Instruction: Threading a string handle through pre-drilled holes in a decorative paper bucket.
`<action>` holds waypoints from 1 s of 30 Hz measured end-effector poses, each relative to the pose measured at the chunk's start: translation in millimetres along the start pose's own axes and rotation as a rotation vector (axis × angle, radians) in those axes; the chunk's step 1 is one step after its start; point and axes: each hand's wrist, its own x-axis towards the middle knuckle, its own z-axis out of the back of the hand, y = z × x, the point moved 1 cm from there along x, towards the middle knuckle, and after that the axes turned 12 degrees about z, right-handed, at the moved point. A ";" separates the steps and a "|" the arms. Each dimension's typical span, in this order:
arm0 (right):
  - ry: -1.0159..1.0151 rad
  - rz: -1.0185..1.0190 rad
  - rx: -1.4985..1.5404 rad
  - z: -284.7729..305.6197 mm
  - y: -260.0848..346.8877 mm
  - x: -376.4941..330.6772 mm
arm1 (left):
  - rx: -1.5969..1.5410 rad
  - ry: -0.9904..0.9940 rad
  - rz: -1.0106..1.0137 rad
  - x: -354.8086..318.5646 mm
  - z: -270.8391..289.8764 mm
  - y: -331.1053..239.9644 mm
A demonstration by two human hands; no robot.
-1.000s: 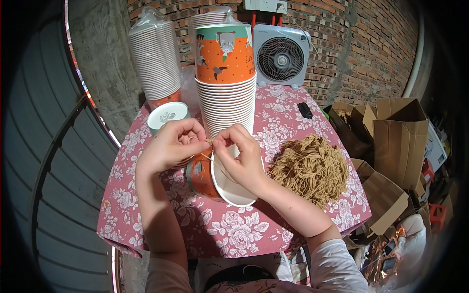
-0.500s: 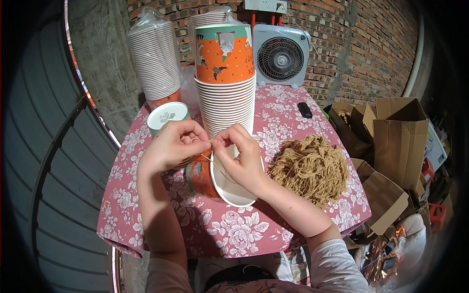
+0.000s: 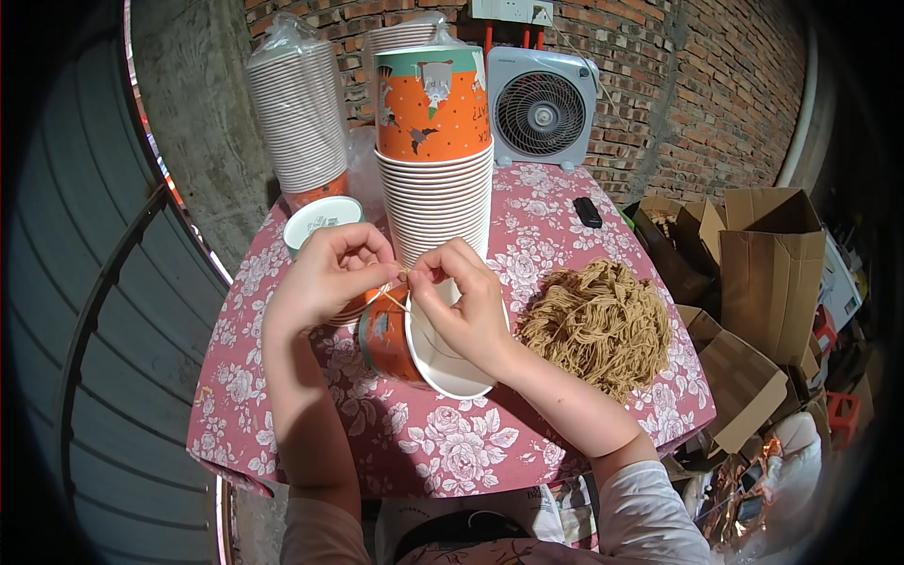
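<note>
An orange paper cup [image 3: 395, 339] lies tilted on its side on the flowered tablecloth [image 3: 452, 443], its white open mouth facing me. A thin tan string [image 3: 397, 299] runs from the cup's rim up to my fingers. My left hand [image 3: 325, 278] pinches one end of the string just above the cup. My right hand [image 3: 461, 306] pinches the string beside it and rests against the cup's rim. The fingertips of both hands touch.
A tall stack of orange and white cups [image 3: 435, 160] stands behind my hands. A wrapped cup stack [image 3: 299, 122], a lid [image 3: 322, 218], a fan [image 3: 541, 111], a black remote [image 3: 588, 212], a heap of tan string [image 3: 598, 325] and cardboard boxes [image 3: 767, 254] surround them.
</note>
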 end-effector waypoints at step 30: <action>0.003 -0.008 -0.008 -2.0 0.7 -1.2 | 0.015 -0.013 0.052 -4.3 -1.4 -8.3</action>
